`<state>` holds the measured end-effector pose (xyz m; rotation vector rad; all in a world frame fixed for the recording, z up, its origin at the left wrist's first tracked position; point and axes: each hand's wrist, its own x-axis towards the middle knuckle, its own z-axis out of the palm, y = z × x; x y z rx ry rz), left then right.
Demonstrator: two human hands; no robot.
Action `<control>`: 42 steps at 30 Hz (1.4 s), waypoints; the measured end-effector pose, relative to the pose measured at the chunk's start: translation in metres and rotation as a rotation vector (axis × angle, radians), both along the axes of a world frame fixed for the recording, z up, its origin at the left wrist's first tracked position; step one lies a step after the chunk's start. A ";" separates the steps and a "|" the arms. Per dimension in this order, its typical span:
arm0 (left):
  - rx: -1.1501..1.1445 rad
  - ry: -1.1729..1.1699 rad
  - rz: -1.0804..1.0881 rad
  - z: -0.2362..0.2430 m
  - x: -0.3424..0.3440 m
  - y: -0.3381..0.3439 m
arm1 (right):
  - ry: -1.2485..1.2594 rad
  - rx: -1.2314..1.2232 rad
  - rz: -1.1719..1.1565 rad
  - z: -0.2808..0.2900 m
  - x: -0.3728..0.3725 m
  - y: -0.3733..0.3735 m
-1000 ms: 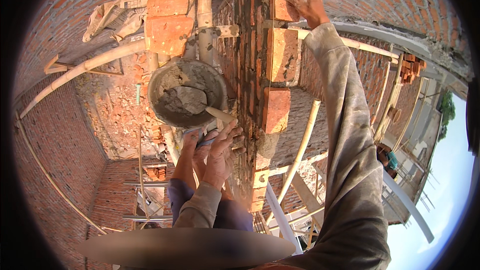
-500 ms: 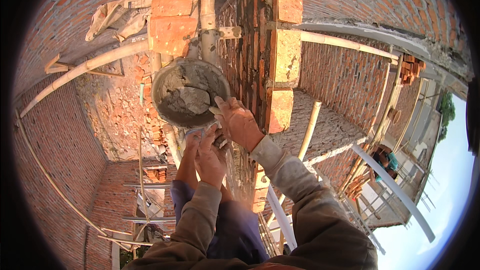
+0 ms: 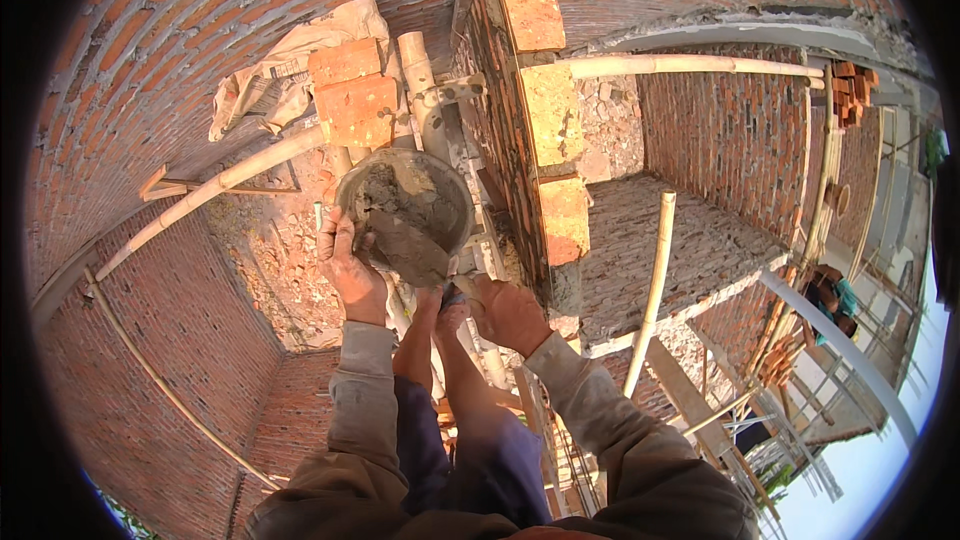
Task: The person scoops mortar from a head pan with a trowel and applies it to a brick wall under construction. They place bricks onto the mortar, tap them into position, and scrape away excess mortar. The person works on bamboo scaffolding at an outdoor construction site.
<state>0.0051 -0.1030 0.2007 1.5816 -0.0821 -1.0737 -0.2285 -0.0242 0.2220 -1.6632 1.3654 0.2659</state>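
A round grey bucket (image 3: 462, 202) holds wet mortar (image 3: 405, 190). My left hand (image 3: 352, 275) grips the bucket's left rim, thumb and fingers closed around the edge. Just right of the bucket's near rim, my right hand (image 3: 508, 314) is wrapped around a trowel's handle (image 3: 464, 286). The trowel blade (image 3: 408, 252) lies in the near part of the mortar and is coated with it. Two orange bricks (image 3: 357, 110) are stacked just beyond the bucket. To the right rises a narrow brick wall (image 3: 556, 115), with pale mortar smeared on its sunlit bricks.
Bamboo poles (image 3: 230, 173) run left of the bucket, and another pole (image 3: 652, 290) stands at the right. A crumpled sack (image 3: 290, 70) lies behind the bricks. My feet (image 3: 420, 330) are below the bucket, high above rubble (image 3: 270, 270). Another person (image 3: 835, 300) is far right.
My left hand has moved from below the bucket to its left rim. My right hand has swung the trowel handle lower, toward me. The whole view has shifted and tilted.
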 end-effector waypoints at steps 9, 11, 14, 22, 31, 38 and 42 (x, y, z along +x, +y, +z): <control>-0.063 -0.038 -0.667 -0.022 -0.092 -0.221 | -0.668 0.084 -0.824 0.097 -0.128 -0.049; -0.135 -0.087 -0.704 -0.027 -0.129 -0.247 | -0.500 -0.156 -0.818 0.085 -0.134 -0.083; -0.053 -0.300 -0.736 -0.036 -0.164 -0.289 | -0.514 -0.287 -0.899 0.054 -0.137 -0.133; -0.044 -0.385 -0.896 -0.059 -0.173 -0.338 | -0.816 -0.342 -1.089 0.003 -0.103 -0.189; 0.084 -0.346 -0.921 -0.052 -0.185 -0.345 | -0.702 -0.456 -1.091 -0.012 -0.072 -0.197; 0.169 -0.475 -0.883 -0.034 -0.186 -0.337 | -0.543 -0.531 -1.135 0.013 -0.114 -0.190; -0.127 -0.226 -0.733 -0.015 -0.146 -0.245 | -0.410 -0.506 -1.061 -0.014 -0.214 -0.204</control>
